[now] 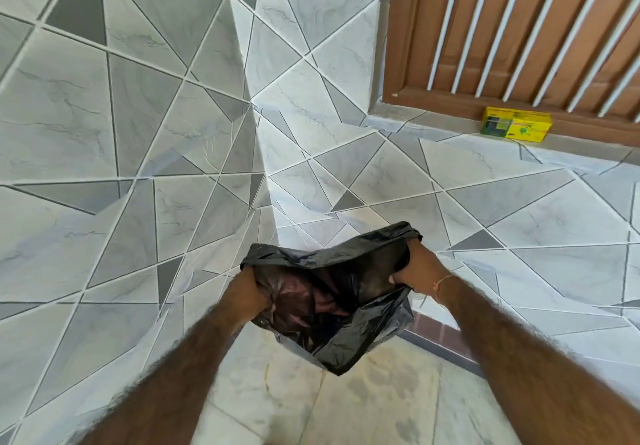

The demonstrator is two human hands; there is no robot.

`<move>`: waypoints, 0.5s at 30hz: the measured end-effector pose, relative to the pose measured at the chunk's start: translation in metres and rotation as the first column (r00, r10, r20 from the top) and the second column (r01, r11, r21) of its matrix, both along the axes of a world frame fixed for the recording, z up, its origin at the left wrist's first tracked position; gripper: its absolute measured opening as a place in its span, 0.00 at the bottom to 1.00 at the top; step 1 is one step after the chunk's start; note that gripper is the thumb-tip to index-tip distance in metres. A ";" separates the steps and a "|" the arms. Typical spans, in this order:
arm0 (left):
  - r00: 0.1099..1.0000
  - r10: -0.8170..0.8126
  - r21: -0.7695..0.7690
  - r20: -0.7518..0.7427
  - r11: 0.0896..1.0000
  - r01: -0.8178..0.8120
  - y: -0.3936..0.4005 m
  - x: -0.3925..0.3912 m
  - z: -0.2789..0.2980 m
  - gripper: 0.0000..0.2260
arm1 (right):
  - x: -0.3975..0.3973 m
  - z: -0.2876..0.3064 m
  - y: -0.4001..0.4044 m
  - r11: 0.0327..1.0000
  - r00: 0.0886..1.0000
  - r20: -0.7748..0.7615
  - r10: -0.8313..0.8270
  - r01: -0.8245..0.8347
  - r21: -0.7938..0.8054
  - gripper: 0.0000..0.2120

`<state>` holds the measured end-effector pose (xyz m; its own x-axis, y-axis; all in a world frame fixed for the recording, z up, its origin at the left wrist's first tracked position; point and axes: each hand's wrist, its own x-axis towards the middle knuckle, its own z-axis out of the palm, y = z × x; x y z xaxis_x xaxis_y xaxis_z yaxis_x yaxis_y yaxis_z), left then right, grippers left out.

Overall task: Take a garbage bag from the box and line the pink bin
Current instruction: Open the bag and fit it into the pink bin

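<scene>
Grey and white tiled walls with a pattern of slanted triangles meet in a corner ahead and fill most of the view. At the upper right is a brown wooden window frame with white bars, above a tiled ledge. Pale marbled floor tiles spread below, open and uncluttered between the two forearms. A black garbage bag is held in the air in front of the wall corner, its mouth stretched wide open, its crumpled bottom hanging toward the floor. The left hand is clenched on the bag's left rim. The right hand, with a thin thread at the wrist, grips the right rim, fingers tucked inside. A yellow box sits on the ledge against the frame's bottom edge, well apart from the bag.
</scene>
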<state>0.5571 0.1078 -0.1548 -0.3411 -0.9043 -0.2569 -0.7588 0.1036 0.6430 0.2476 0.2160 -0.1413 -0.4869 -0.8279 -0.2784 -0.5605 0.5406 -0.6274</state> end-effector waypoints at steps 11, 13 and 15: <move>0.985 0.114 -0.017 -0.133 0.993 -0.117 -0.184 0.036 -0.006 0.17 | 0.056 -0.005 -0.157 0.986 0.992 0.059 -0.109 0.115 -0.121 0.34; 0.982 0.118 -0.071 -0.149 0.989 -0.130 -0.210 0.040 -0.003 0.17 | 0.063 -0.006 -0.181 0.981 0.990 0.064 -0.128 0.136 -0.138 0.34; 0.980 0.124 -0.094 -0.154 0.986 -0.139 -0.229 0.043 -0.002 0.19 | 0.068 -0.011 -0.199 0.976 0.986 0.079 -0.144 0.155 -0.150 0.36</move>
<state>0.6006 -0.1215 -0.1569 -0.2445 -0.9628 -0.1155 -0.6682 0.0810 0.7396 0.3153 0.0173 -0.1519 -0.5931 -0.7827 -0.1889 -0.4341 0.5085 -0.7436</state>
